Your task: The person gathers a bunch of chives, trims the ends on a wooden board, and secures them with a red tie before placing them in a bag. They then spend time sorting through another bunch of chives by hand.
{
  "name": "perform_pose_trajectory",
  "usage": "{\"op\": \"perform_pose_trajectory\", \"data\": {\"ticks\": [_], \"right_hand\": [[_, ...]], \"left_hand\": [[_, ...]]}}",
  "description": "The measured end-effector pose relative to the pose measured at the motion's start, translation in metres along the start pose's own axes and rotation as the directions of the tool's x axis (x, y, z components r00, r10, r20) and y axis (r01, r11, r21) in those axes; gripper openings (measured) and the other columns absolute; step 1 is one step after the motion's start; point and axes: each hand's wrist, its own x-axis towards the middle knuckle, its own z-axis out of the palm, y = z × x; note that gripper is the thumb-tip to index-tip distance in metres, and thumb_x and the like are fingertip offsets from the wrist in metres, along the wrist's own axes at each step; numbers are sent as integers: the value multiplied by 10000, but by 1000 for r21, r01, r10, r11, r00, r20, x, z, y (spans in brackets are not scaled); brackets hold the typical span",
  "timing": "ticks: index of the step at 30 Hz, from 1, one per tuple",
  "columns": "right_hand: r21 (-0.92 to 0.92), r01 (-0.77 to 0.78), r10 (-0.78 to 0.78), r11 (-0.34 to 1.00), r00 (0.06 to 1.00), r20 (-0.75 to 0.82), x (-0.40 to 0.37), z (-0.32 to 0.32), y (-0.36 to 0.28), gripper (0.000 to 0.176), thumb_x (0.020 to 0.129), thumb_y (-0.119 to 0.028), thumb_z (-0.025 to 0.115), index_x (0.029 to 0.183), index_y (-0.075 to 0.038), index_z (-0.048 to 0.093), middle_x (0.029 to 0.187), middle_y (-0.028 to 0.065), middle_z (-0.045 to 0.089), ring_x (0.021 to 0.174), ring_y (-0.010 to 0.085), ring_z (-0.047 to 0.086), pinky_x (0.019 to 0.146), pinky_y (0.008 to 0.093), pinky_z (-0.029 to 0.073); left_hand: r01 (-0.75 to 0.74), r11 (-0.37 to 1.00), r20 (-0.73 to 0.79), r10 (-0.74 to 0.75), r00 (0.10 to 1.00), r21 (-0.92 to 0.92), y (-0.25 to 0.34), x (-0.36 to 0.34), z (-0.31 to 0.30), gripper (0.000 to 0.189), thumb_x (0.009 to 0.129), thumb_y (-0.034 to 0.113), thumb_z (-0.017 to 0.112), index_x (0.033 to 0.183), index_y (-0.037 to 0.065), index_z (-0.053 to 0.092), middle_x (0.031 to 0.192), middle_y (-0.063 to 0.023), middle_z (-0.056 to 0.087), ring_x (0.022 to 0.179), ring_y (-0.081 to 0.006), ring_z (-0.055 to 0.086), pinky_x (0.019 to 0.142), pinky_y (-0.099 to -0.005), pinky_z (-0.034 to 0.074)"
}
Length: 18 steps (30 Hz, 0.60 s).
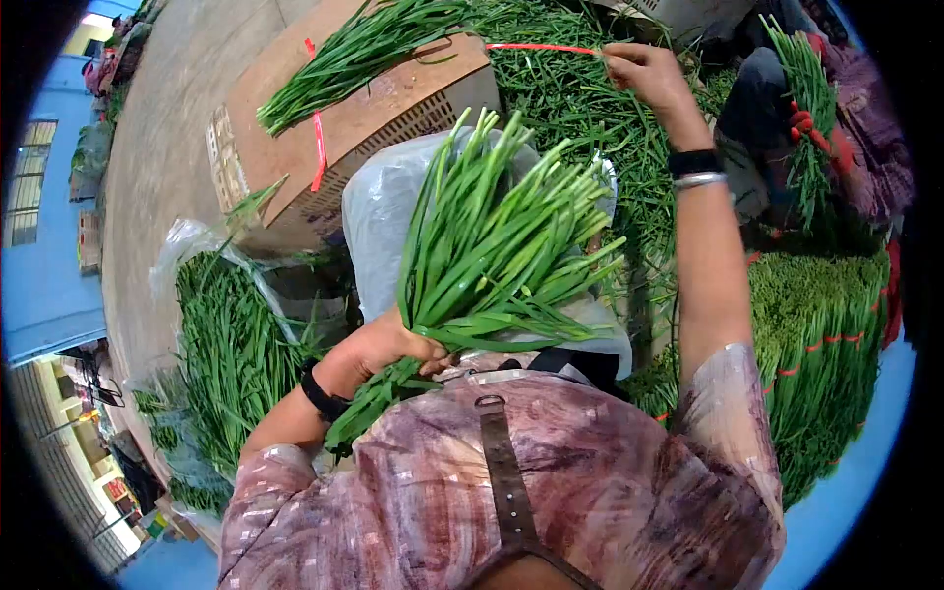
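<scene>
My left hand (401, 342) is closed round a thick bunch of garlic chives (492, 226), held above my lap with the pale cut ends fanned up and to the right. Raised at the upper right, my right hand (649, 79) pinches the end of a red tape (541, 47), which stretches taut leftward to the far edge of a cardboard-topped crate (403, 98). On that crate lies another bunch of chives (359, 59), with a strip of red tape (319, 152) across the cardboard beneath it. Translucent plastic (379, 192) covers my lap.
Loose chives (570, 98) are heaped beyond the crate. Tied bundles (816, 364) with red bands stand at right. A plastic-lined container of greens (231, 334) is at left. Another person's red-gloved hand (811, 128) holds a bunch at upper right.
</scene>
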Motion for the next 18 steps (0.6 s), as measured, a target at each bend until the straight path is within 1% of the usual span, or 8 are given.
{"op": "perform_pose_trajectory", "data": {"ticks": [1,2,4,6,9,11,15,18], "right_hand": [[-206,-165,180,964,982,54,-2,-20,13,344,799,-190,670,1020,70,631,706,107,659,596,182,616,555,304,477],[-660,-42,40,750,999,-19,-14,-30,34,307,817,-168,647,1007,71,626,699,83,650,582,151,607,538,285,479],[-774,-52,-8,631,997,-74,-30,-37,45,240,844,-150,616,956,62,624,685,61,639,555,119,595,511,264,481],[-157,-242,236,957,970,-54,-54,-28,21,202,862,-158,599,880,41,631,673,64,632,532,118,589,490,259,482],[36,-241,239,970,970,44,-79,-13,2,265,918,-237,555,885,20,614,674,36,605,500,82,542,461,220,433],[28,-414,401,910,895,196,-89,-3,-15,300,930,-303,538,922,-16,625,719,22,624,578,69,591,487,189,423],[162,-162,104,973,943,317,-109,35,-49,363,901,-311,581,1117,-20,591,885,37,644,800,85,634,623,196,450],[52,-144,120,988,939,324,-98,45,-58,327,811,-199,698,1065,-16,605,846,23,631,729,81,582,635,227,467]], "left_hand": [[51,997,20,-50,999,-66,-1,-4,-1,325,680,-1,602,1002,-33,578,719,-111,589,513,-148,514,494,-256,421],[70,992,51,-65,997,-106,-10,-2,-7,331,692,20,605,1018,-32,580,751,-120,598,509,-141,511,503,-257,424],[60,987,48,-53,997,-151,-5,-2,-6,350,697,28,617,1038,-33,574,771,-125,602,508,-140,511,505,-264,427],[38,987,8,-37,999,-159,-12,-3,-5,394,702,58,656,1073,-35,559,789,-135,602,505,-126,492,515,-271,421],[53,953,83,-30,996,-299,-8,-3,-1,401,709,75,672,1078,-31,554,784,-139,600,502,-119,466,509,-273,396],[23,933,87,9,996,-358,-8,-3,4,327,746,118,643,1019,-39,554,710,-94,559,493,-104,407,530,-268,348],[69,845,186,36,982,-530,-14,-2,7,284,764,179,604,922,-47,535,622,-26,485,492,-90,361,563,-253,302],[96,786,307,122,944,-610,-11,-1,6,302,764,175,591,946,-53,512,646,-19,494,483,-81,368,559,-257,301]]}}
